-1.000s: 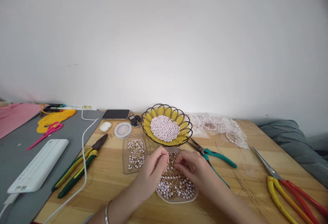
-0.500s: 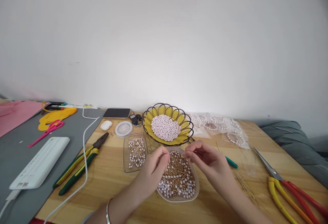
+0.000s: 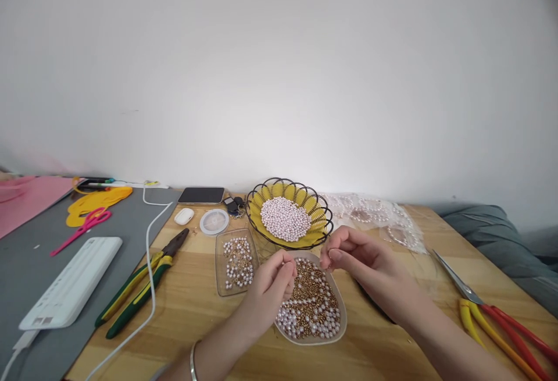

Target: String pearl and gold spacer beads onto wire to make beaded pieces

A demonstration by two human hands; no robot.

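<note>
My left hand (image 3: 272,282), a bangle on its wrist, is closed in a pinch above the left side of a shallow dish (image 3: 311,342). Gold and pale pearl-like beads (image 3: 307,302) fill that dish. Over its right rim my right hand (image 3: 364,260) is also pinched, thumb against forefinger. Whatever sits between the fingertips of either hand is too small to make out. A small gap separates the two hands. Left of my left hand stands a clear box (image 3: 220,273) of mixed beads (image 3: 239,262).
Behind the dish is a yellow basket (image 3: 321,227) of pale beads. Bagged bead strands (image 3: 370,212) lie right of it. Large scissors (image 3: 473,299) lie at right; pliers (image 3: 148,279), a power bank (image 3: 72,285) and its white cable (image 3: 150,253) at left. A dark slim thing (image 3: 375,301) lies partly under my right hand.
My right hand has moved right and slightly up, widening the gap between my hands. The whole view has shifted slightly, so things sit a little farther right. Both pinches stay closed.
</note>
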